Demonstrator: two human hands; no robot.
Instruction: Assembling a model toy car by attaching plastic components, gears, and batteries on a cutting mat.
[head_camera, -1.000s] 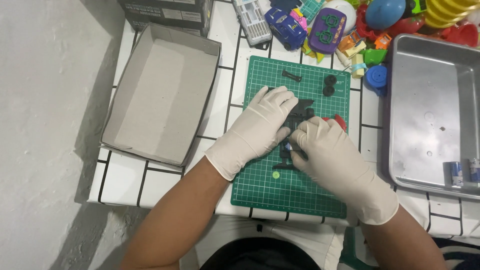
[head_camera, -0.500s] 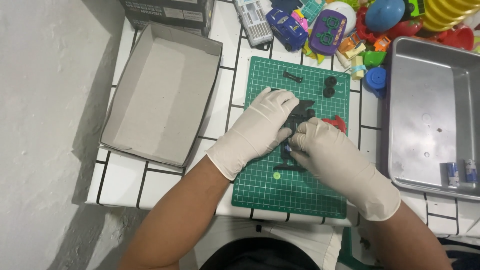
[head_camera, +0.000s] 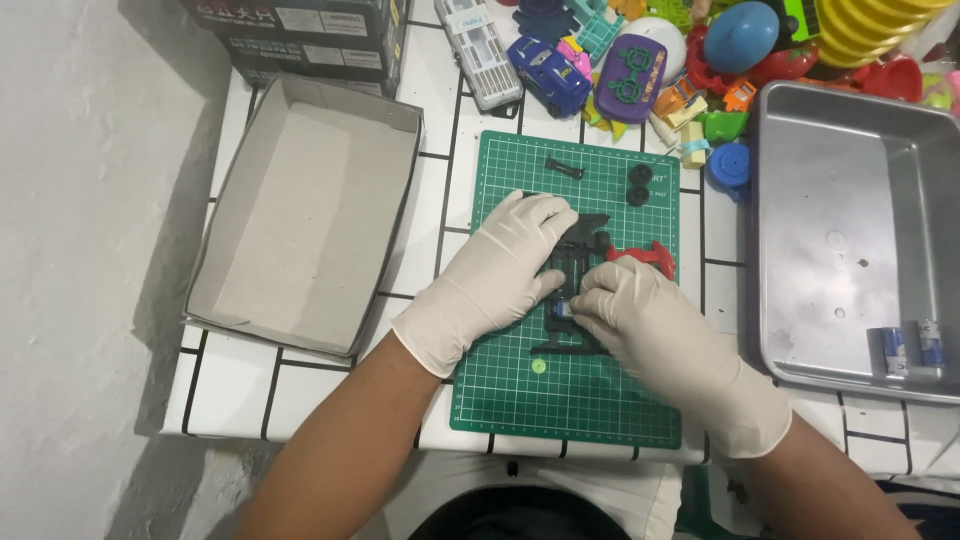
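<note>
A black toy car chassis (head_camera: 580, 250) lies on a green cutting mat (head_camera: 570, 400), mostly covered by my two white-gloved hands. My left hand (head_camera: 500, 270) presses down on its left side. My right hand (head_camera: 640, 320) pinches a small blue part (head_camera: 562, 310) at the chassis's near end. A red piece (head_camera: 650, 253) shows just beyond my right hand. Two black wheels (head_camera: 638, 183) and a thin black rod (head_camera: 565, 168) lie loose at the mat's far end. A small green dot-like piece (head_camera: 539, 366) sits on the mat near me.
An open cardboard box lid (head_camera: 300, 220) sits to the left. A metal tray (head_camera: 850, 230) on the right holds two small batteries (head_camera: 910, 348). Colourful toys (head_camera: 640, 60) and dark boxes (head_camera: 290, 30) crowd the back of the white tiled counter (head_camera: 240, 380).
Both hands have stayed on the chassis; my right hand has shifted slightly, its fingertips now at the small blue part.
</note>
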